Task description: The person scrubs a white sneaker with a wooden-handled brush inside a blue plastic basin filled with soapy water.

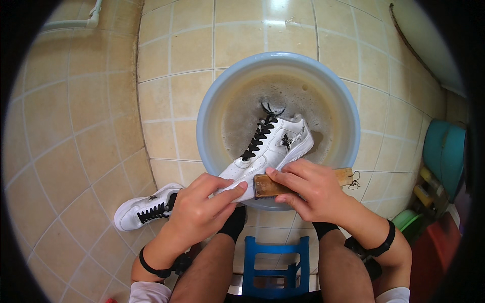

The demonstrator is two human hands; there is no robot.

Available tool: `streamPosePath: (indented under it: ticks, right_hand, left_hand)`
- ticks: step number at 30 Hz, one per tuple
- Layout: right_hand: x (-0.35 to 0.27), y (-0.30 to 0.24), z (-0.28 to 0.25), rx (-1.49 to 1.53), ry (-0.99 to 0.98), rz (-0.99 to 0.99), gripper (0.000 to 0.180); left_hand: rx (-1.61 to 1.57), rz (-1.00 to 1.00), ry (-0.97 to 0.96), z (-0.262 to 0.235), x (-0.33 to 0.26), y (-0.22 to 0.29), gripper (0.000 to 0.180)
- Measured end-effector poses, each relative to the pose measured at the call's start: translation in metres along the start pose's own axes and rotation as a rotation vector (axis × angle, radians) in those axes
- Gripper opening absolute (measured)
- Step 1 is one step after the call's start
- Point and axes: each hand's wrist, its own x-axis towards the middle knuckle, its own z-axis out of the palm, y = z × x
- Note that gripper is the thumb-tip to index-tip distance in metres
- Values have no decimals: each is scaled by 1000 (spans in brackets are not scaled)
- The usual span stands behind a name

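Observation:
A white sneaker with black laces is held slanted over a light blue basin of murky, sudsy water. My left hand grips it by the toe, fingers closed round the front. In my right hand is a wooden scrubbing brush, its head against the side of the sole near the toe. The brush handle sticks out to the right and ends in a dark string loop. The heel points away from me, above the water.
A second white sneaker with black laces lies on the tiled floor left of the basin. Between my legs is a blue plastic stool. Teal, green and red plastic tubs stand along the right side. A tiled wall rises at left.

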Motion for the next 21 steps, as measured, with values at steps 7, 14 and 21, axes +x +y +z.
streamPosePath:
  ticks: [7,14,21]
  right_hand:
    - [-20,16,-7,-3,-17,49,38]
    - [-22,-16,-6,-40,-46,30,39]
    - [-34,9,-9,-76,-29,93,41]
  left_hand:
    - [-6,-14,-7,3,-8,6,41]
    - [-17,-23,-3,7,-17,18,40]
    - [-54,-51,9,6,-17,18,40]
